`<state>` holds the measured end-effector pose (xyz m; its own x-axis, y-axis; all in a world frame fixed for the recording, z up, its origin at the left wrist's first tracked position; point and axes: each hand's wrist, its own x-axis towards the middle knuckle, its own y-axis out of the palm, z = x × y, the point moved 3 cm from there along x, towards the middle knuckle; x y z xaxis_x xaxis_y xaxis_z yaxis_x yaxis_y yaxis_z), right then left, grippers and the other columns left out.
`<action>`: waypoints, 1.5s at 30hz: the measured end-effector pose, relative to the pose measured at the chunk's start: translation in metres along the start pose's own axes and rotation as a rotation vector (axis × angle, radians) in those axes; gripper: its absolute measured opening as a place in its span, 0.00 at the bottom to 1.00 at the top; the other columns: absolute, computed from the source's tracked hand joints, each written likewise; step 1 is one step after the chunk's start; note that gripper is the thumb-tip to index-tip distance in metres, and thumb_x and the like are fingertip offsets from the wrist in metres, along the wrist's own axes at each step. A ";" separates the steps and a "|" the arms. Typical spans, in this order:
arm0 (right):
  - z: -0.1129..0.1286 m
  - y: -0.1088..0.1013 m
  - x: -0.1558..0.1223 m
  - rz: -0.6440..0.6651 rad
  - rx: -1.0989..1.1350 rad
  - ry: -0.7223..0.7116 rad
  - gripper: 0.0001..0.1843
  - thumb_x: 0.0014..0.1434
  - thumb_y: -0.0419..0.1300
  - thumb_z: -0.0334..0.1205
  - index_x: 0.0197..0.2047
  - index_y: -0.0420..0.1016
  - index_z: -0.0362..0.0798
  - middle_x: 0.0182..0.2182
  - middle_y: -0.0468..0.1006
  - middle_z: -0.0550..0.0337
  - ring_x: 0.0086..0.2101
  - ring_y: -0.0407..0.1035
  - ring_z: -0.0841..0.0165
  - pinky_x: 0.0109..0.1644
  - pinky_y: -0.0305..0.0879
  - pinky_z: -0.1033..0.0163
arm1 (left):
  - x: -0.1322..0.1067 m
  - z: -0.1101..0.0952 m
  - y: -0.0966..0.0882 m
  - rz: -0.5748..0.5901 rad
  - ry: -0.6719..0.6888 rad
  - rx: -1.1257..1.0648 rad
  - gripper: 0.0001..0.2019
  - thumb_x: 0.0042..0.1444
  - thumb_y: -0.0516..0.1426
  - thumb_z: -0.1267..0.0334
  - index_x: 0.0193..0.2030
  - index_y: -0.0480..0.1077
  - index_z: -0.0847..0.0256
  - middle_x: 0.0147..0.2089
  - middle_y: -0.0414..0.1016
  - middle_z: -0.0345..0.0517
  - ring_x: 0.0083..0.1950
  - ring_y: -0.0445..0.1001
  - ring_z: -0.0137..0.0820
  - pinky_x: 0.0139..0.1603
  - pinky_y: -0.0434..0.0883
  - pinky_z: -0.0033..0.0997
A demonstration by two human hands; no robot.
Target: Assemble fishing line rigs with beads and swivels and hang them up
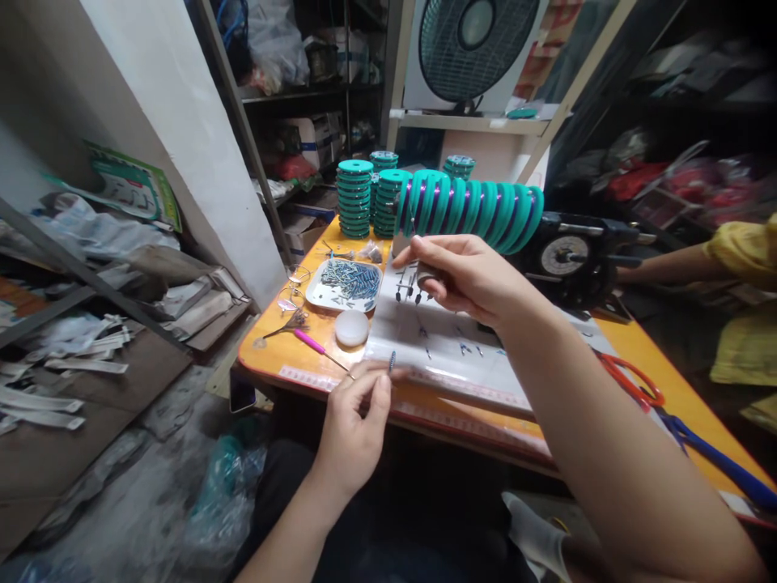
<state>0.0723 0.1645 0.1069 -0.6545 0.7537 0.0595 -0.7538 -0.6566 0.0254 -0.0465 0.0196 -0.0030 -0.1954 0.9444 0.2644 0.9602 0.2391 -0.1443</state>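
My left hand (355,421) is at the near edge of the orange table (285,352), its fingers pinched on a small blue-grey float (392,361) held upright. My right hand (464,275) hovers above a white sheet (449,344), fingers closed round a small bundle of thin pieces with dark tips (413,285). Just beyond it a row of teal spools wound with purple line (470,206) sits on a shaft of a black winding machine (574,259). A white tray of several blue-grey floats (347,283) lies left of my right hand.
Stacks of teal spools (355,198) stand at the table's far end. A pink-handled tool (312,342) and a white round lid (352,327) lie near the tray. Red and blue scissors (661,405) lie at right. Another person's arm in a yellow sleeve (704,259) reaches in from the right. Shelves and a fan (473,44) stand behind.
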 end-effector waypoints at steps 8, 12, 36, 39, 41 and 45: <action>0.016 -0.003 0.000 0.024 -0.457 0.004 0.21 0.66 0.61 0.51 0.44 0.83 0.40 0.12 0.65 0.67 0.12 0.51 0.81 0.13 0.44 0.72 | 0.026 0.000 -0.001 -0.128 0.180 0.222 0.10 0.64 0.55 0.66 0.47 0.76 0.62 0.48 0.71 0.55 0.53 0.67 0.43 0.58 0.63 0.47; 0.018 -0.001 0.001 0.025 -0.499 0.021 0.19 0.67 0.59 0.48 0.43 0.83 0.40 0.12 0.65 0.67 0.12 0.51 0.81 0.13 0.45 0.73 | 0.071 -0.014 0.007 -0.068 0.175 0.027 0.15 0.68 0.53 0.59 0.58 0.68 0.59 0.57 0.71 0.53 0.56 0.70 0.38 0.58 0.66 0.39; 0.007 0.012 0.015 -0.129 0.524 0.208 0.25 0.72 0.49 0.46 0.23 0.50 0.49 0.12 0.60 0.72 0.08 0.47 0.82 0.09 0.39 0.78 | 0.058 -0.045 0.014 0.202 -0.317 -0.825 0.14 0.55 0.65 0.55 0.30 0.75 0.66 0.25 0.80 0.45 0.26 0.79 0.30 0.33 0.76 0.26; 0.008 0.009 0.015 -0.060 0.473 0.211 0.25 0.69 0.55 0.48 0.23 0.52 0.49 0.13 0.62 0.71 0.09 0.48 0.82 0.09 0.38 0.78 | 0.047 -0.041 0.016 0.220 -0.392 -0.910 0.15 0.54 0.67 0.53 0.33 0.76 0.65 0.28 0.81 0.45 0.26 0.80 0.30 0.31 0.76 0.26; 0.006 0.009 0.015 -0.004 0.436 0.197 0.26 0.66 0.59 0.51 0.23 0.54 0.48 0.14 0.63 0.71 0.09 0.49 0.83 0.10 0.38 0.78 | 0.043 -0.040 0.017 0.230 -0.395 -0.929 0.15 0.55 0.66 0.53 0.37 0.76 0.66 0.28 0.80 0.44 0.23 0.77 0.27 0.28 0.74 0.24; -0.002 0.007 0.011 0.022 0.340 0.111 0.20 0.64 0.61 0.54 0.31 0.67 0.46 0.16 0.67 0.70 0.10 0.50 0.83 0.11 0.41 0.77 | 0.036 -0.035 0.014 0.214 -0.415 -0.977 0.15 0.56 0.65 0.55 0.43 0.77 0.66 0.27 0.77 0.41 0.16 0.63 0.18 0.20 0.67 0.20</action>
<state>0.0594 0.1682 0.1053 -0.6870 0.7253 -0.0446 -0.6890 -0.6307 0.3570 -0.0328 0.0494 0.0378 0.1194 0.9918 -0.0461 0.6902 -0.0495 0.7220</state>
